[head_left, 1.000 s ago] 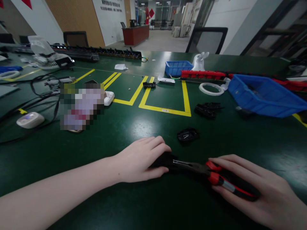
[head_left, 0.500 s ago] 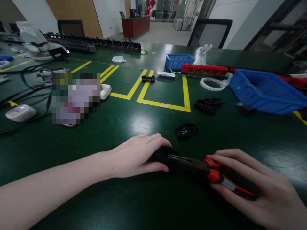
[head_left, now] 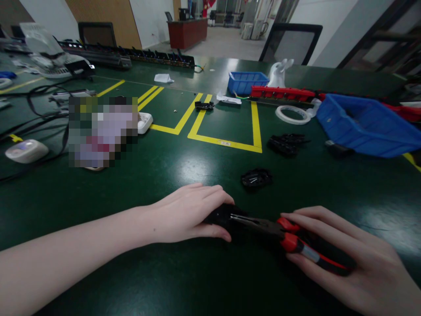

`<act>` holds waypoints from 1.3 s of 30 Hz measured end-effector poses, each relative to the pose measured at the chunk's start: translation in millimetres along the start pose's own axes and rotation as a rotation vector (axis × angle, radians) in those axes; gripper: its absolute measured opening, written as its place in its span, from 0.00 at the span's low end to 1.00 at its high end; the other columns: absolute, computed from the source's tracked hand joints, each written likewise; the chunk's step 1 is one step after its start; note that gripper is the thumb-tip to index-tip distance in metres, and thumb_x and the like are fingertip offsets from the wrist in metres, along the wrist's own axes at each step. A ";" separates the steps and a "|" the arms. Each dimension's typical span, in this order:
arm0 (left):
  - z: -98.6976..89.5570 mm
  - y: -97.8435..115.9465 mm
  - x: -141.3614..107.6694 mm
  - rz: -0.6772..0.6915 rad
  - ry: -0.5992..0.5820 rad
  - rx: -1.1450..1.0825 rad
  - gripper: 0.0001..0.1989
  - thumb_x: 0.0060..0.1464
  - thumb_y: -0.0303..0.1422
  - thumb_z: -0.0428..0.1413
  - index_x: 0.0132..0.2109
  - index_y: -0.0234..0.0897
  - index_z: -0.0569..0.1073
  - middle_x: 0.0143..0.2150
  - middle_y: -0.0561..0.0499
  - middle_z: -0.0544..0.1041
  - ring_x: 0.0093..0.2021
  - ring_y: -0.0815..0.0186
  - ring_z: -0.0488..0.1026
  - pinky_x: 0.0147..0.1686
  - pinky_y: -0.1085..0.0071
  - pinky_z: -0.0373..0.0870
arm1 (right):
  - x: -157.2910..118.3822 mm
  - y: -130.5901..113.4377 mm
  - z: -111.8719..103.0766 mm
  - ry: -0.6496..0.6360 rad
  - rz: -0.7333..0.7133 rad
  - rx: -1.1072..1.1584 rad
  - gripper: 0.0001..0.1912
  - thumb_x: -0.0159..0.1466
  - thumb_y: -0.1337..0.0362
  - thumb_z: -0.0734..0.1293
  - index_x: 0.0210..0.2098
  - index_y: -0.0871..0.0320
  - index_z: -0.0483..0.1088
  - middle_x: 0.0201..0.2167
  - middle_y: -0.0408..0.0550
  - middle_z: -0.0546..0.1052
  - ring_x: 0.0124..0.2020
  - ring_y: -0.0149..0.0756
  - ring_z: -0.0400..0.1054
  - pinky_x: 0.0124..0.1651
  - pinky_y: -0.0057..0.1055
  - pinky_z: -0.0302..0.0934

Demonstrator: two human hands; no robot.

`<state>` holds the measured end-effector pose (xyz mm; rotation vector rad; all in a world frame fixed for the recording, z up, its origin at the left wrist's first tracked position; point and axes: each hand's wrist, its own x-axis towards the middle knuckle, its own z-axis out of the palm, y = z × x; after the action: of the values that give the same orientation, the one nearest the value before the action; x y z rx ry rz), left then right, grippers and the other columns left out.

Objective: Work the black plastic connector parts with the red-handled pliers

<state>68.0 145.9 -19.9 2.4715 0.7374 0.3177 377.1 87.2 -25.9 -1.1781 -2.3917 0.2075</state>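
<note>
My left hand [head_left: 197, 213] is closed around a black plastic part [head_left: 224, 216], pressing it near the table surface, and the fingers hide much of it. From the right, my right hand [head_left: 348, 254] grips long-nose pliers [head_left: 296, 241] by their red and black handles. The plier jaws reach to the black part, and a thin shiny metal piece shows at their tips. Just beyond lies another black part [head_left: 256, 178] with small metal pins on it. Farther right rests a heap of black parts [head_left: 287, 144].
The green table [head_left: 98, 272] carries yellow tape lines. At right stand a large blue bin [head_left: 368, 127], a smaller blue bin [head_left: 247, 83] and a roll of white tape [head_left: 292, 115]. Left are a blurred-out flat object [head_left: 110, 131], a white mouse [head_left: 26, 151] and black cables.
The pliers and my right hand have shifted very slightly left, with the jaw tips still at the black part. My left hand keeps its hold. The whole view has tilted a little.
</note>
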 end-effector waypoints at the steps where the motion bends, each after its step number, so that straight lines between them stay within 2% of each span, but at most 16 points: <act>1: 0.2 -0.3 0.0 0.007 0.004 0.005 0.24 0.61 0.47 0.61 0.55 0.35 0.69 0.45 0.49 0.77 0.40 0.62 0.75 0.40 0.68 0.67 | -0.3 0.4 -0.2 -0.004 -0.004 -0.003 0.18 0.66 0.56 0.68 0.56 0.48 0.71 0.46 0.49 0.78 0.39 0.37 0.78 0.37 0.28 0.76; 10: 1.6 -1.8 -0.4 0.020 0.020 0.016 0.23 0.63 0.46 0.60 0.55 0.34 0.70 0.44 0.48 0.77 0.40 0.62 0.76 0.41 0.68 0.68 | -0.2 -0.2 -2.1 0.016 -0.005 0.015 0.18 0.65 0.57 0.68 0.55 0.48 0.72 0.45 0.50 0.79 0.38 0.39 0.79 0.35 0.29 0.76; 17: 2.5 -2.8 -0.4 0.023 0.020 0.023 0.22 0.64 0.47 0.59 0.55 0.35 0.70 0.45 0.48 0.78 0.42 0.61 0.76 0.42 0.68 0.69 | -1.7 0.1 -3.6 -0.017 -0.004 0.006 0.19 0.65 0.57 0.69 0.56 0.48 0.72 0.46 0.49 0.78 0.38 0.37 0.79 0.36 0.27 0.75; 27: 2.1 -2.0 -0.5 0.016 0.021 0.014 0.22 0.64 0.46 0.60 0.55 0.34 0.70 0.45 0.48 0.78 0.42 0.62 0.76 0.42 0.68 0.69 | 2.7 -3.4 -3.3 0.001 -0.017 0.009 0.18 0.65 0.56 0.69 0.54 0.49 0.73 0.45 0.49 0.79 0.37 0.35 0.79 0.36 0.25 0.75; 39: 0.7 -0.8 -0.3 0.012 0.005 0.006 0.21 0.64 0.46 0.59 0.55 0.35 0.70 0.46 0.48 0.78 0.42 0.61 0.76 0.42 0.67 0.69 | 0.6 -2.2 -2.9 0.008 -0.017 0.024 0.18 0.65 0.57 0.69 0.55 0.49 0.73 0.45 0.50 0.79 0.37 0.38 0.79 0.34 0.28 0.75</act>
<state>67.6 146.0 -20.9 2.4827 0.7262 0.3265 376.6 86.1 -22.4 -1.1448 -2.3851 0.2247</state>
